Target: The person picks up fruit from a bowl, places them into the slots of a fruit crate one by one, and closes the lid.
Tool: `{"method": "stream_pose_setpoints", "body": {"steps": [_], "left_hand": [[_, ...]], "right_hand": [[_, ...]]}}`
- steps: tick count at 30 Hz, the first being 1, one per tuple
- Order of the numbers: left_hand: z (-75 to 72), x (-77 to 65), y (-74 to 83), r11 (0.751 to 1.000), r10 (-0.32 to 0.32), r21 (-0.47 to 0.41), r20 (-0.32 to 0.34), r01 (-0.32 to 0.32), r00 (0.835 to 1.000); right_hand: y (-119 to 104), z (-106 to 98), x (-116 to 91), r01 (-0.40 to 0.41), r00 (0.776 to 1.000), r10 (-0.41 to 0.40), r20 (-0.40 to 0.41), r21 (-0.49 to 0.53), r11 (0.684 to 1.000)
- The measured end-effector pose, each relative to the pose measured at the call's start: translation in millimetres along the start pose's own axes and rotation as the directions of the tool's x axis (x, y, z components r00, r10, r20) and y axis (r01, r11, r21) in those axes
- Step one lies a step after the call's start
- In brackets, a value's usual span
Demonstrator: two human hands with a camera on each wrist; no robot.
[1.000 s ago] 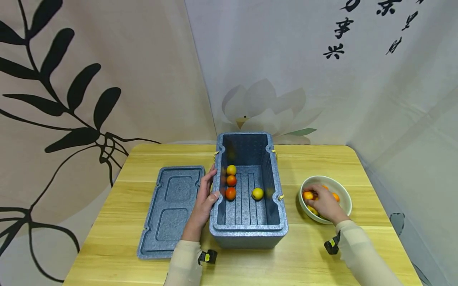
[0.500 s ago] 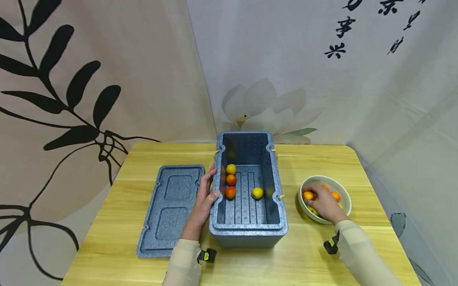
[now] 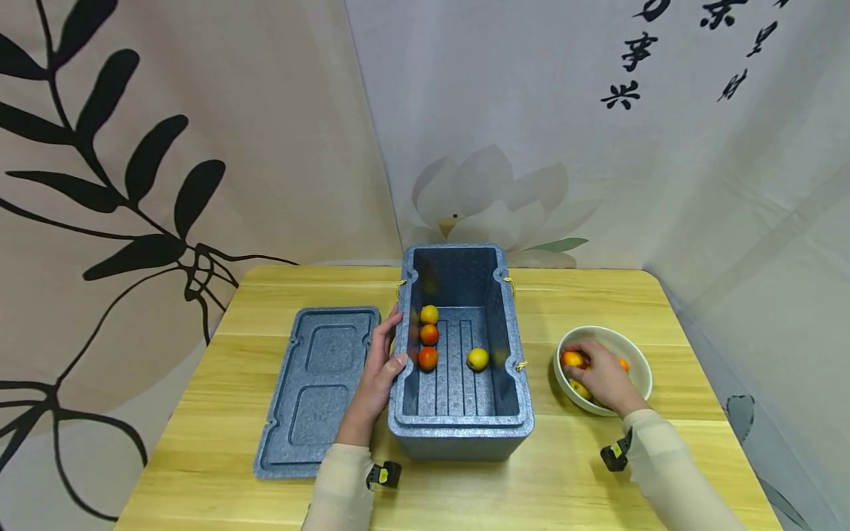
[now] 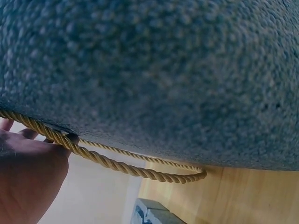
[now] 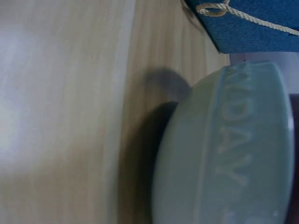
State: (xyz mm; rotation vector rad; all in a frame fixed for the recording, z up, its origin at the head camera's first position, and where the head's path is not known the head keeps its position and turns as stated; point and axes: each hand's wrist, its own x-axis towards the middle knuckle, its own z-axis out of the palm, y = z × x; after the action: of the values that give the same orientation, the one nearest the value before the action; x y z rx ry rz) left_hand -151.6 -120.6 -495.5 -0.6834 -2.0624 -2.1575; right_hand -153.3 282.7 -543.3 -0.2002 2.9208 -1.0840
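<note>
A speckled blue-grey foam box (image 3: pixel 460 434) stands mid-table, its top off. Inside, a yellow fruit (image 3: pixel 429 314) and two red-orange ones, the nearer a red-orange fruit (image 3: pixel 428 359), line the left wall; another yellow fruit (image 3: pixel 477 359) lies to the right. My left hand (image 3: pixel 381 369) rests against the box's left side, thumb at the rim; its fingers lie by a twisted gold rope (image 4: pixel 117 168). My right hand (image 3: pixel 604 376) reaches into a pale green bowl (image 3: pixel 639 361), thumb and index finger around an orange fruit (image 3: pixel 572 359); I cannot tell whether they grip it.
Left of the box lies a matching lid (image 3: pixel 319 391) with two recessed panels. The wooden table (image 3: pixel 206 442) ends at a printed cloth backdrop. In the right wrist view, raised letters mark the bowl's outer wall (image 5: pixel 233 140).
My right hand has shifted slightly within the bowl, and an orange fruit behind its knuckles is now hidden. The left hand and the box stay put.
</note>
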Motion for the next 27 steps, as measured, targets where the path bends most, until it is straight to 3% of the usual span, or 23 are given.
{"method": "stream_pose_setpoints", "body": {"steps": [6,27], "left_hand": [[0.0,0.2,-0.4,1.0,0.003,-0.004,0.005,-0.003,1.0],[1.7,0.5,0.2,1.0,0.007,-0.005,-0.01,-0.007,1.0]], "right_hand": [[-4,-4,2,0.015,1.0,-0.015,-0.014,-0.004,1.0],[-29,-31,6,0.001,0.999,0.004,-0.041,0.136,0.991]]}}
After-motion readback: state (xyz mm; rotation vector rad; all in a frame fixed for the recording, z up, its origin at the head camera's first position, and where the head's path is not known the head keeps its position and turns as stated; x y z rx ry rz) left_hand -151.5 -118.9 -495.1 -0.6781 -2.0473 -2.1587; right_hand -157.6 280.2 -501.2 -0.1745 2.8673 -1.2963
